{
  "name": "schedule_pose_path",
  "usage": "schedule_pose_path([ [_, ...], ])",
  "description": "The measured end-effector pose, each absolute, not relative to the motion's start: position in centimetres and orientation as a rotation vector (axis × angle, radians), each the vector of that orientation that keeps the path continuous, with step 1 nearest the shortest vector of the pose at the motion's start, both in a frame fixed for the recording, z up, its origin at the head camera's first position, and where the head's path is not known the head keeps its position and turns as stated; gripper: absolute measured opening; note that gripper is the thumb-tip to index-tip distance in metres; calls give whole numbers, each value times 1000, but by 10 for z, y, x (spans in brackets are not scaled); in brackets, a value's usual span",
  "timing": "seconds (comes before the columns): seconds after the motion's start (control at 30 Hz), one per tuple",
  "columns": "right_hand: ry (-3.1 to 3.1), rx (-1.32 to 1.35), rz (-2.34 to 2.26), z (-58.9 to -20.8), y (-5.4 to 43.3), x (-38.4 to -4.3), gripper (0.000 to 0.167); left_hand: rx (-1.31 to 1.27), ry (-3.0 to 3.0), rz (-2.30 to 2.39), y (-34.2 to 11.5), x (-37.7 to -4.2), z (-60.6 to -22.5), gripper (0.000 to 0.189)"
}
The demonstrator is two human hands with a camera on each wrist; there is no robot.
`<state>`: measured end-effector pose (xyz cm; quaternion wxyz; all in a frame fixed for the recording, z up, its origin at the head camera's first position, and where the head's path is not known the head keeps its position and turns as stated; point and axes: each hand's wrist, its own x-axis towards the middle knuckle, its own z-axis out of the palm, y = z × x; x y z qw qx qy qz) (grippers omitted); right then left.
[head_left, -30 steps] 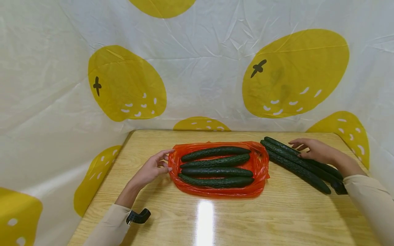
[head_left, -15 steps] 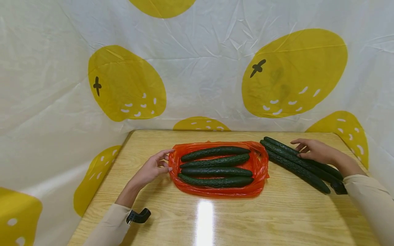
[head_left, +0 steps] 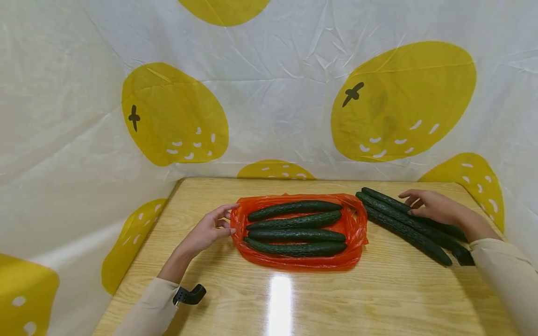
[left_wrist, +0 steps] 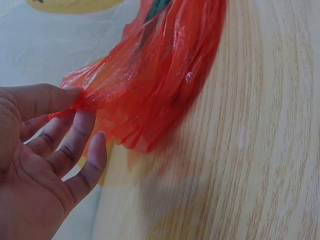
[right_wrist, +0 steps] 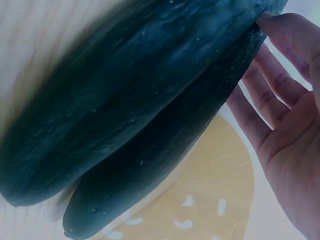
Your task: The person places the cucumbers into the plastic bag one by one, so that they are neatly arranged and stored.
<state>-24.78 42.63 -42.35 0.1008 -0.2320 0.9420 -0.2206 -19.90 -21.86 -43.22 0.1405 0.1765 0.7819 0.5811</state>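
A red plastic bag [head_left: 298,264] lies on the wooden table, its mouth spread round several dark green cucumbers [head_left: 296,234] set side by side. At the bag's left end, my left hand [head_left: 207,232] pinches the thin plastic between thumb and fingers, as the left wrist view shows close up. Right of the bag, 3 more cucumbers [head_left: 405,233] lie slanted together. My right hand [head_left: 435,207] holds the farthest cucumber [head_left: 384,199] lightly, thumb on its near side and fingers on its far side. In the right wrist view the fingertips are hidden behind that cucumber [right_wrist: 145,165].
The table [head_left: 332,303] reaches toward me, with a bright light reflection on it. A white curtain [head_left: 277,116] with yellow fruit prints hangs behind and at both sides. A black strap [head_left: 189,295] sits on my left wrist.
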Motion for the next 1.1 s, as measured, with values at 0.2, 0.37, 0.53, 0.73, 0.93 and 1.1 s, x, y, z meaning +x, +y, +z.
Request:
schedule_pose_path([
  [0.2,2777,-667,-588,-426,428,-250,42,497,2262,1681,-219,-198,-433,66],
  [0.37,2759,-621,-532,-427,430,-251,40,494,2266,1677,-219,-197,-435,66],
  [0.53,2769,-633,-534,-427,429,-250,40,492,2274,1676,-219,-198,-436,65],
  [0.73,2767,-658,-516,-426,426,-249,36,498,2273,1682,-219,-197,-436,65],
  [0.93,2747,-687,-555,-423,427,-249,33,510,2278,1675,-220,-197,-435,65],
  [1.1,2775,-681,-558,-419,425,-248,31,511,2289,1669,-220,-197,-434,65],
])
